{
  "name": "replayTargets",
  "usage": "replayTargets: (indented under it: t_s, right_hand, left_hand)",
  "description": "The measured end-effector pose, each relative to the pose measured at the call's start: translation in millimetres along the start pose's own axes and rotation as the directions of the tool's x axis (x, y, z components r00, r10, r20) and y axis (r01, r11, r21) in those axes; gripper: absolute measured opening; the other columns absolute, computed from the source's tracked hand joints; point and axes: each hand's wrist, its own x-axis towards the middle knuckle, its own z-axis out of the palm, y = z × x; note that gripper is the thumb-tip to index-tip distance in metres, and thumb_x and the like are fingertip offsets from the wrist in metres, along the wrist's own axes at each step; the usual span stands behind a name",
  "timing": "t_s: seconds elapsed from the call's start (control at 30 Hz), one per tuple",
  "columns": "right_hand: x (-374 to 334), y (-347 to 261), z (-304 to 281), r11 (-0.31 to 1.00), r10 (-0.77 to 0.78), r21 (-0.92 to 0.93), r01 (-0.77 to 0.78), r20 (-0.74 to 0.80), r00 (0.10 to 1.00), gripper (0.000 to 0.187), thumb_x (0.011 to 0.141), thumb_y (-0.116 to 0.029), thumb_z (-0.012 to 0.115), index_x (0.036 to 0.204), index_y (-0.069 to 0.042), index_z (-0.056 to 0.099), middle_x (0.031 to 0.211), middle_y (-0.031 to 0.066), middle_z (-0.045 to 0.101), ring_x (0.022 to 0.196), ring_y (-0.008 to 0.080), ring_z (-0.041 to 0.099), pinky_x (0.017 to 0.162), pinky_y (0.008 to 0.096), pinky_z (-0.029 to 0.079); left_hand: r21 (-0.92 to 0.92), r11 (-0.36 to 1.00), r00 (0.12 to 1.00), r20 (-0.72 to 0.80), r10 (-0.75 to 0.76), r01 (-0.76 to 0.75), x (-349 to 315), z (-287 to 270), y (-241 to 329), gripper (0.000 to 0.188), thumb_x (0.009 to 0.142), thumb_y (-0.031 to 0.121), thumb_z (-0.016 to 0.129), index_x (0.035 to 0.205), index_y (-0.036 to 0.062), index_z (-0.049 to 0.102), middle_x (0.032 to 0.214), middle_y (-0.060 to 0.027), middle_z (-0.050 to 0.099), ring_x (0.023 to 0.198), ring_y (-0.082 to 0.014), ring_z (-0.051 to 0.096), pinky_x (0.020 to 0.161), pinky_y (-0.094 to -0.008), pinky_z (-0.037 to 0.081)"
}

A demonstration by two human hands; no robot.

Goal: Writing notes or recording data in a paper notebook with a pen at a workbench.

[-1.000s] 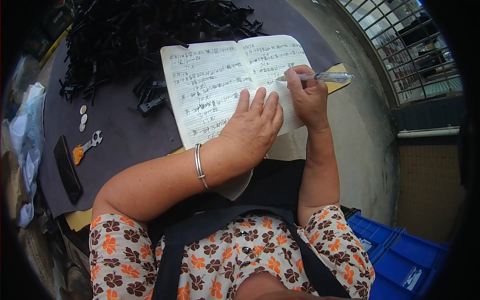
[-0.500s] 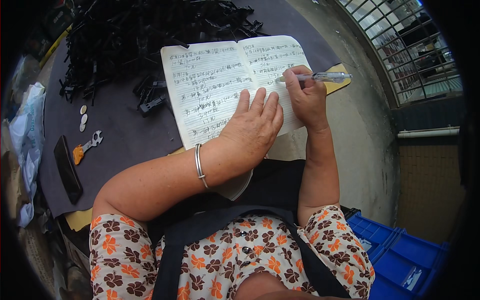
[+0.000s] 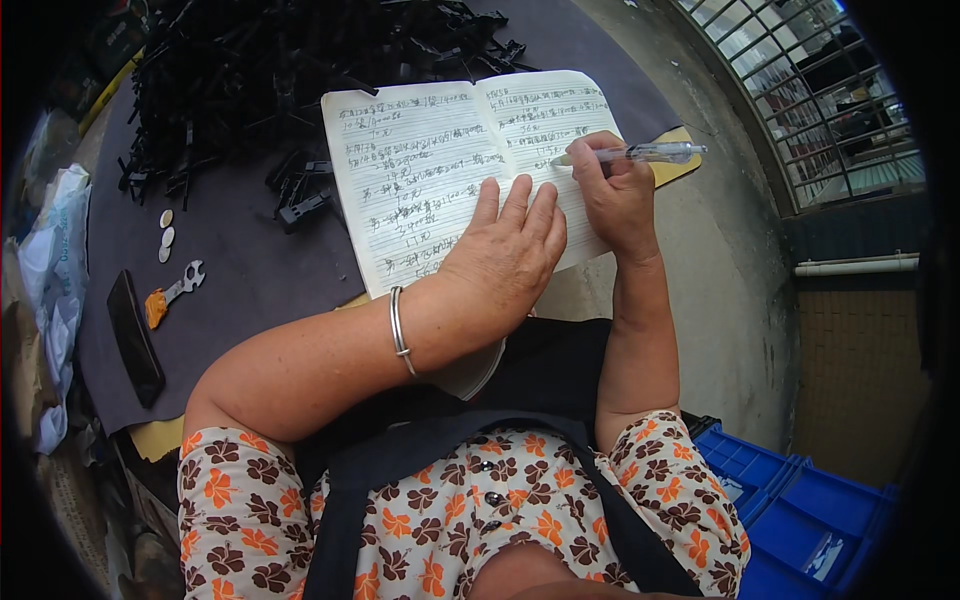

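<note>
An open lined notebook (image 3: 405, 150) with handwriting on both pages lies at the table's near right edge. My left hand (image 3: 508, 245) rests flat across its lower middle, fingers stretched out, a silver bangle on the wrist. In my right hand (image 3: 618, 200) is a clear pen (image 3: 662, 152), pinched between thumb and fingers. The pen's tip is at the right page, by the lowest written line there. The right hand's lower side lies against the page's right edge.
A large heap of black plastic parts (image 3: 240, 90) covers the table's far side. At left lie a black phone (image 3: 136, 338), an orange-handled metal tool (image 3: 180, 292) and several small pale discs (image 3: 166, 237). Blue crates (image 3: 815, 510) stand at lower right, below a barred window (image 3: 790, 90).
The pen and my right hand have shifted very slightly to the right along the page. My left hand and the notebook stay in place.
</note>
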Motion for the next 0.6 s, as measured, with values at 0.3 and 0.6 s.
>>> replayTargets:
  t_s: [0.3, 0.6]
  right_hand:
    - [-1.3, 5.0, -2.2, 0.987, 0.023, 0.163, -0.018, -0.029, 0.999, 0.016, 0.094, -0.015, 0.058, 0.090, -0.001, 0.065, 0.069, 0.0000, 0.059, 0.065, 0.0062, 0.053, 0.060, 0.0217, 0.042]
    - [-2.1, 2.5, 1.1, 0.996, 0.008, 0.093, 0.000, -0.084, 0.996, 0.017, 0.094, -0.016, 0.058, 0.090, -0.001, 0.064, 0.072, 0.0002, 0.061, 0.066, 0.0060, 0.053, 0.060, 0.0213, 0.042]
  left_hand:
    - [0.004, 1.000, 1.000, 0.025, 0.002, -0.002, 0.6, -3.3, 0.1, 0.064, 0.080, 0.024, 0.062, 0.131, -0.0088, 0.043, 0.139, -0.0264, 0.041, 0.131, -0.0425, 0.038, 0.107, -0.0574, 0.029]
    - [-0.005, 1.000, 1.000, 0.017, 0.002, -0.002, 0.6, -0.7, 0.5, 0.061, 0.081, 0.023, 0.060, 0.131, -0.0091, 0.043, 0.139, -0.0266, 0.040, 0.131, -0.0426, 0.038, 0.107, -0.0577, 0.029]
